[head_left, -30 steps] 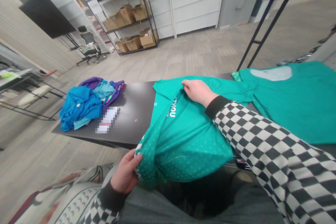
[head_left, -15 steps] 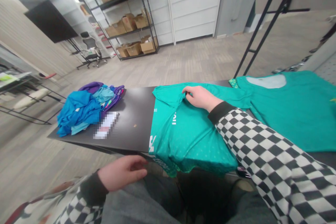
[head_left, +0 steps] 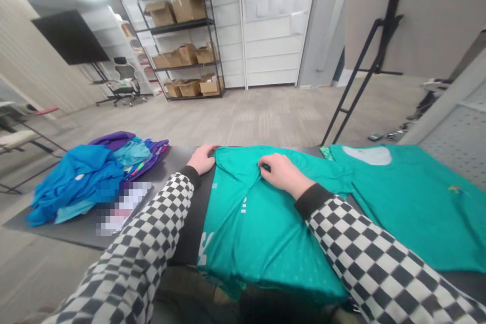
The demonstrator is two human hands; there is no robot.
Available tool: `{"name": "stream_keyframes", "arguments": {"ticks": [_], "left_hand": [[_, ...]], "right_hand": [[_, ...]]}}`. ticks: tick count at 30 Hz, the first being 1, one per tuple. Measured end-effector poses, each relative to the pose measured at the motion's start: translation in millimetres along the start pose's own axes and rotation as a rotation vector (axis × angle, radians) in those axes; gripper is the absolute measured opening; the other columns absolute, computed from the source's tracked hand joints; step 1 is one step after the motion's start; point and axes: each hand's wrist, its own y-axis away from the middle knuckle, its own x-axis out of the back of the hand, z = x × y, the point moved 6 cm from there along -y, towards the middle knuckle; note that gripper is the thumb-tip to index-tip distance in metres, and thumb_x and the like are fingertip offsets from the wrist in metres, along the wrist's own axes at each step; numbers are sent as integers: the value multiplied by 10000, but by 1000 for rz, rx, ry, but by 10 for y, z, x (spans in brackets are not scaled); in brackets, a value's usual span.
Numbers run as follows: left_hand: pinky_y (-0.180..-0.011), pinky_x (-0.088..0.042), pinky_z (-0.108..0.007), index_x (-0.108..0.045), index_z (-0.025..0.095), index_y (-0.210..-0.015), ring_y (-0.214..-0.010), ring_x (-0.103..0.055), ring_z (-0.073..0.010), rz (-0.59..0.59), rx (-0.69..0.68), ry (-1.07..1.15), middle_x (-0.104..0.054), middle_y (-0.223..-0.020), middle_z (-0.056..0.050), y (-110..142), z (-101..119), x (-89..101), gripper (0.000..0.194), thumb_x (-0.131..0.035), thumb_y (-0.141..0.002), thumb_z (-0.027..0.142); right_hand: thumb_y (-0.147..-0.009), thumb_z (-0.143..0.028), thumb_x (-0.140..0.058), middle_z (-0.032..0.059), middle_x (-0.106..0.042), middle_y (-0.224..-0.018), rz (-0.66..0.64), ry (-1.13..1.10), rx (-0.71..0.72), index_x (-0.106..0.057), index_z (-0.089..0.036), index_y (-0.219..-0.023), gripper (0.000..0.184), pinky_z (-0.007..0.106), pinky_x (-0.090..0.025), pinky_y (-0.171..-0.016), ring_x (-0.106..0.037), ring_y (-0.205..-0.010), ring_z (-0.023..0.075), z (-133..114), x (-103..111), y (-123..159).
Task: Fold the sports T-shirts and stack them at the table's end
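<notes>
A teal shirt (head_left: pixel 261 233) with white lettering lies across the dark table (head_left: pixel 178 167), its lower part hanging over the near edge. My right hand (head_left: pixel 280 172) pinches a fold of the shirt near its collar, fingers closed on the cloth. My left hand (head_left: pixel 202 158) reaches to the shirt's far left corner and grips its edge there. Both arms wear black-and-white checkered sleeves.
A second teal shirt (head_left: pixel 410 197) lies flat on the table to the right. A pile of blue and purple garments (head_left: pixel 91 172) sits at the table's left end. Behind stand a black shelf with cardboard boxes (head_left: pixel 182 35), an office chair (head_left: pixel 123 81) and a black metal stand (head_left: pixel 364 61).
My left hand let go of the shirt's hanging hem near my lap and reached forward to the shirt's far left corner. The shirt now lies flatter. My right hand stayed on the collar fold.
</notes>
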Motion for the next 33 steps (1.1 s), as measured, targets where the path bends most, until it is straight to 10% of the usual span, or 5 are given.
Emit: {"name": "stream_keyframes", "arguments": {"ticks": [6,15,23,28,33], "left_hand": [[-1284,-502,-438,-853,198,-1068,-1335,-703,-283,-24,-226,-44,-779,-1432,-130,-220,-200,2,321,-593,-888,253],[-1138,-527,-502,-821,166,-1001,-1215,-677,-358,38,-76,-189,-782,-1220,-196,-621,-139,-35,265,-573,-986,259],[-1259,-436,-518,-751,95,-1434,-1420,-635,-378,197,-130,-211,-733,-1464,-232,-227,315,121,470,-465,-1092,242],[-1400,-282,-584,-487,119,-1780,-1733,-366,-462,-158,-168,-133,-423,-1853,-241,167,542,-298,858,-471,-1136,685],[-1411,-179,-703,-227,227,-1899,-1800,-129,-521,-285,-104,-149,-98,-1947,-221,307,487,-481,1033,-431,-1092,839]], "right_hand": [[-972,-146,-643,110,-868,-1289,-22,-49,49,-866,-201,-1328,424,397,-539,-1097,-781,-1181,299,-23,-16,15],[-1069,-259,-614,97,-883,-1100,-57,36,62,-917,-218,-1092,306,368,-544,-988,-783,-1018,269,-58,26,36],[-1117,-392,-626,148,-831,-1168,-33,59,91,-880,-196,-1253,348,444,-562,-1052,-756,-1105,313,-51,17,40],[-1138,-570,-581,174,-514,-1814,-162,6,51,-650,-243,-1691,646,642,-363,-1379,-461,-1689,412,-1,-98,107],[-1134,-751,-478,143,-196,-1941,-364,-8,-107,-344,-253,-1875,903,742,-144,-1435,-154,-1813,437,119,-214,204]]}}
